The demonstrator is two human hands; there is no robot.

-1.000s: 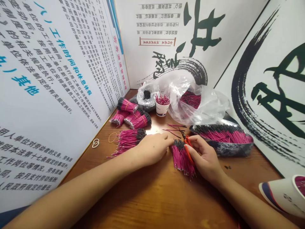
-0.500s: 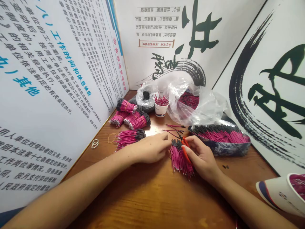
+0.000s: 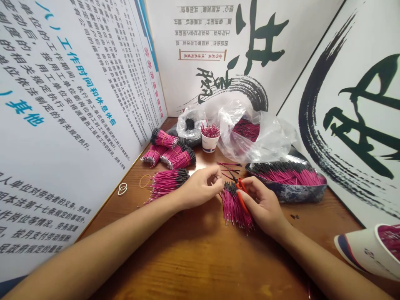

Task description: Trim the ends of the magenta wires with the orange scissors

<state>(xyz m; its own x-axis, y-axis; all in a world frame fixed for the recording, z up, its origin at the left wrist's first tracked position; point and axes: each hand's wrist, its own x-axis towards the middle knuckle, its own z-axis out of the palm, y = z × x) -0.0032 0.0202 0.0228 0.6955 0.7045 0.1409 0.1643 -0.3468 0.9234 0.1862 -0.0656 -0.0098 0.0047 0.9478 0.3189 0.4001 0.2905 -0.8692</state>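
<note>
My right hand (image 3: 261,203) is wrapped around pliers with orange handles (image 3: 241,196), their dark jaws pointing away and to the left. Beneath the pliers lies a pile of magenta wires (image 3: 233,208) with black ends on the far side and bare metal tips on the near side. My left hand (image 3: 201,187) is closed in a pinch just left of the pliers' jaws; what sits between its fingertips is too small to make out. Left of that hand lies another loose row of magenta wires (image 3: 167,183). A few single wires (image 3: 229,164) rest beyond the pliers.
Banded wire bundles (image 3: 178,156) are stacked at the back left, near a paper cup of wires (image 3: 210,137). A plastic bag (image 3: 271,141) and an open tray (image 3: 290,193) of wires stand right. Another cup (image 3: 359,254) is near right. Printed panels (image 3: 200,91) surround the table.
My left hand has lifted and turned slightly, its thumb and fingers now pinched together more visibly. My right hand and the pliers have barely moved. The view has shifted slightly.
</note>
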